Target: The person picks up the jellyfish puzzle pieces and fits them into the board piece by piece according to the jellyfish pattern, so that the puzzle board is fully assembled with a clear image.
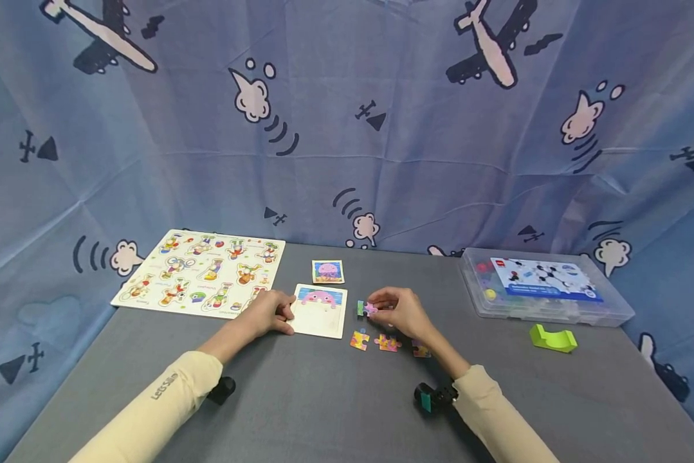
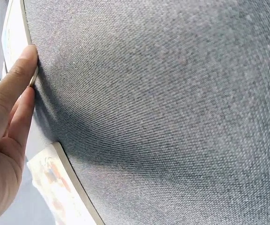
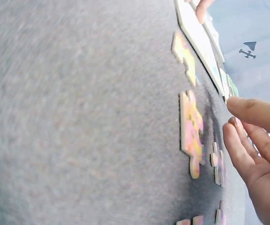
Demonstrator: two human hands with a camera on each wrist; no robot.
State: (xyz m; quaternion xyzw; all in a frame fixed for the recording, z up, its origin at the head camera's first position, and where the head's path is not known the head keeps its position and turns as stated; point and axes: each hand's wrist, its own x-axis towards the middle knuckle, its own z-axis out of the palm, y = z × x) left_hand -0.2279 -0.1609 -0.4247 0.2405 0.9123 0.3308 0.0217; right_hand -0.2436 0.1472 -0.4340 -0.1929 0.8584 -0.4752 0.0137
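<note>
My left hand holds the left edge of a white square puzzle tray, thumb and fingertips at its rim. A strip of the tray's top shows a pink creature on blue. Just right of the tray, my right hand pinches a pink and green jigsaw piece between thumb and fingers, which partly cover it. Nearer me lie a yellow piece, a pink-and-yellow piece and another piece partly behind the right wrist. In the right wrist view, a purplish piece lies below the fingers.
A small picture card lies behind the tray. To the left is a large peg-puzzle board with cartoon figures. A clear plastic case and a green curved block are at right. A patterned curtain hangs behind the table.
</note>
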